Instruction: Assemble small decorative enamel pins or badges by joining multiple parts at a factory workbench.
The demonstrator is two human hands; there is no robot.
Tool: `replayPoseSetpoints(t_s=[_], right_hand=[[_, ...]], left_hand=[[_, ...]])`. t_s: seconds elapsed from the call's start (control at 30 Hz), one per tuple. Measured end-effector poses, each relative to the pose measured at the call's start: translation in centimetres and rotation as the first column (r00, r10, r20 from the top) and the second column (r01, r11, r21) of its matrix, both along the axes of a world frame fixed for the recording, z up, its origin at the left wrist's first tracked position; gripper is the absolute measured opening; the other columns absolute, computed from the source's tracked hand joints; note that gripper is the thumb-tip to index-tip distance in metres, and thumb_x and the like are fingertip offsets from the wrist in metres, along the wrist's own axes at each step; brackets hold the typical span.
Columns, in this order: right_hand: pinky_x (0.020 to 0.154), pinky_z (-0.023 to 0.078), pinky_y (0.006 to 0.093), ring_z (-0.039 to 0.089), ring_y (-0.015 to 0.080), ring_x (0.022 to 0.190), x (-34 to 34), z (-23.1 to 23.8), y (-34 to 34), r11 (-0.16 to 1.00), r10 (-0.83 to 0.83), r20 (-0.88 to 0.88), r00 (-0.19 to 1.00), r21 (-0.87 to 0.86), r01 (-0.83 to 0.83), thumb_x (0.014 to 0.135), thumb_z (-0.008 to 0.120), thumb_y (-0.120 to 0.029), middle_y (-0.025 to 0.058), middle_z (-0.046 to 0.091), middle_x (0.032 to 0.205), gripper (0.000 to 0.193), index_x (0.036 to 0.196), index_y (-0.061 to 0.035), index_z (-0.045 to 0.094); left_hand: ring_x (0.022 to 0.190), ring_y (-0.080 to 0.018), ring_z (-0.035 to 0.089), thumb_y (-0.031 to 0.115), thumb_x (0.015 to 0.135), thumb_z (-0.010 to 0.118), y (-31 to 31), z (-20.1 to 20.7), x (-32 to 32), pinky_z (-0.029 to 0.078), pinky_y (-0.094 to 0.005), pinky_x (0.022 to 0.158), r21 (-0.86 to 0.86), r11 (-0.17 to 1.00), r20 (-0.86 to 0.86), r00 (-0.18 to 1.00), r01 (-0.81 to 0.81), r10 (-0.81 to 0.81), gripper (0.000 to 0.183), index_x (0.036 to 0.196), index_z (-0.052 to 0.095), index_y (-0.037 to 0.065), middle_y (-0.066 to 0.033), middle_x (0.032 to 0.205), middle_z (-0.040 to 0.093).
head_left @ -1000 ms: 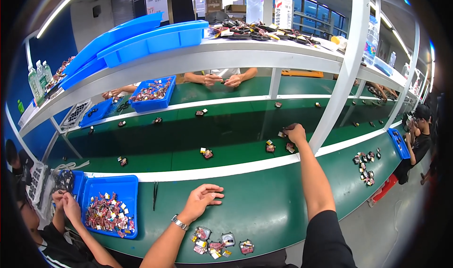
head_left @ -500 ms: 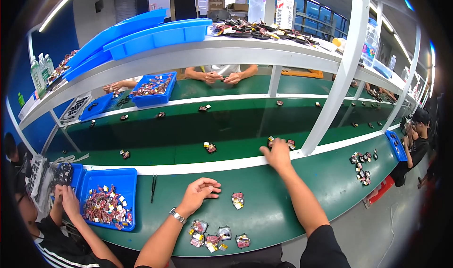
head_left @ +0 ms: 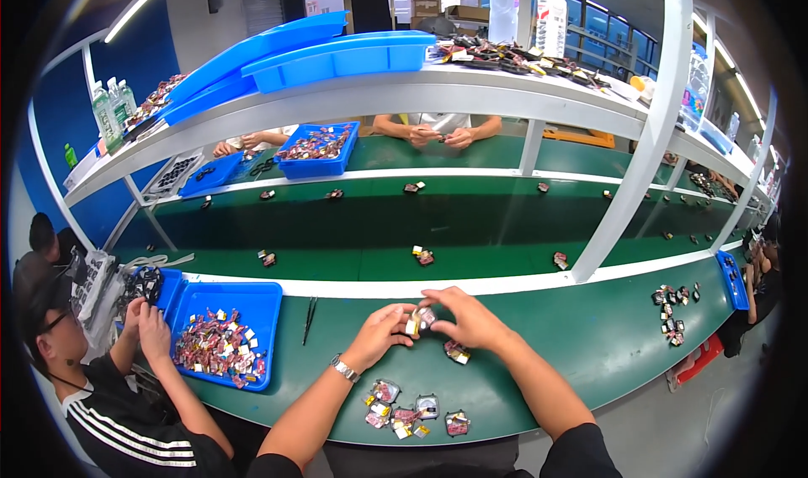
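Note:
In front of me my left hand (head_left: 377, 337) and my right hand (head_left: 471, 319) meet over the green bench. Between their fingertips is a small electronic assembly (head_left: 425, 317) with a reddish part and a white-and-yellow block; fingers partly cover it. Under my right hand lies another assembly (head_left: 457, 352), close to the palm but on the bench. Nearer to me is a loose group of similar assemblies (head_left: 404, 417), some in grey or clear cases with black edges. My left wrist wears a metal watch (head_left: 344, 368).
Left of my hands lie black tweezers (head_left: 310, 320) and a blue tray (head_left: 278, 326) full of small parts. A co-worker (head_left: 109, 394) sits beyond it. A white rail (head_left: 370, 289) separates my bench from a green belt (head_left: 488, 255) carrying assemblies. A post (head_left: 627, 175) rises at right.
My right hand has come back from the belt beyond the rail to my left hand, and an assembly is now between them. The view has swung left.

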State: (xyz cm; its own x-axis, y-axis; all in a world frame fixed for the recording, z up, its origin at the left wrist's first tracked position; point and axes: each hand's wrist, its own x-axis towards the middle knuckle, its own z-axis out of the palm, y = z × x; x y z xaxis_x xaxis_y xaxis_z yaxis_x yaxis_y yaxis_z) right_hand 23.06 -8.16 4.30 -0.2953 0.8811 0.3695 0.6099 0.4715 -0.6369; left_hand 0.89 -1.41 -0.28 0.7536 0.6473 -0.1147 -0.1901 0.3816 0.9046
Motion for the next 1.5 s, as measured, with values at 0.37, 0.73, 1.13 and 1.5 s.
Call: replayPoseSetpoints(t_s=[0.37, 0.73, 1.13, 1.5], right_hand=[[0.095, 0.048, 0.039, 0.049, 0.0298, 0.119, -2.8, -0.6, -1.4, 0.992, -0.057, 0.123, 0.991, 0.116, 0.043, 0.08, 0.072, -0.012, 0.0094, 0.052, 0.127, 0.024, 0.104, -0.0111, 0.068], [0.094, 0.046, 0.0384, 0.052, 0.0293, 0.114, -3.7, -2.9, -0.3, 0.974, -0.173, -0.076, 0.982, 0.135, 0.182, 0.079, 0.068, -0.009, 0.0092, 0.059, 0.12, 0.009, 0.086, -0.0034, 0.068], [0.093, 0.047, 0.038, 0.054, 0.0284, 0.113, -3.4, -3.0, -0.9, 0.991, -0.109, -0.153, 0.982, 0.064, 0.12, 0.078, 0.071, -0.012, 0.0087, 0.06, 0.121, 0.009, 0.085, -0.0063, 0.071], [0.088, 0.051, 0.0357, 0.055, 0.0273, 0.11, -5.0, -4.1, -1.2, 0.937, -0.26, -0.224, 0.939, 0.176, 0.301, 0.078, 0.071, -0.006, 0.0086, 0.062, 0.116, 0.013, 0.091, -0.005, 0.071]], left_hand=[[0.102, -0.0164, 0.063, 0.013, 0.101, 0.045, -0.8, 0.4, 0.5, 0.055, -0.032, 0.087, -0.015, 0.998, 0.019, 0.998, -0.061, 0.061, 0.037, 0.136, 0.045, -0.001, -0.0106, 0.114, 0.061], [0.11, -0.0146, 0.059, 0.008, 0.099, 0.047, -0.4, -0.8, 0.2, 0.052, -0.03, 0.092, -0.028, 1.0, 0.07, 0.997, -0.012, 0.014, 0.038, 0.136, 0.043, 0.001, -0.0095, 0.124, 0.058], [0.107, -0.0144, 0.06, 0.011, 0.098, 0.054, -0.5, -1.0, 0.1, 0.051, -0.0325, 0.091, -0.049, 0.999, 0.064, 0.998, 0.019, -0.016, 0.031, 0.128, 0.049, 0.006, -0.0065, 0.119, 0.06], [0.113, -0.019, 0.058, 0.01, 0.099, 0.05, -0.4, -1.3, 0.3, 0.049, -0.038, 0.095, -0.061, 0.998, 0.155, 0.988, 0.028, -0.018, 0.028, 0.127, 0.048, 0.005, -0.0107, 0.125, 0.058]])
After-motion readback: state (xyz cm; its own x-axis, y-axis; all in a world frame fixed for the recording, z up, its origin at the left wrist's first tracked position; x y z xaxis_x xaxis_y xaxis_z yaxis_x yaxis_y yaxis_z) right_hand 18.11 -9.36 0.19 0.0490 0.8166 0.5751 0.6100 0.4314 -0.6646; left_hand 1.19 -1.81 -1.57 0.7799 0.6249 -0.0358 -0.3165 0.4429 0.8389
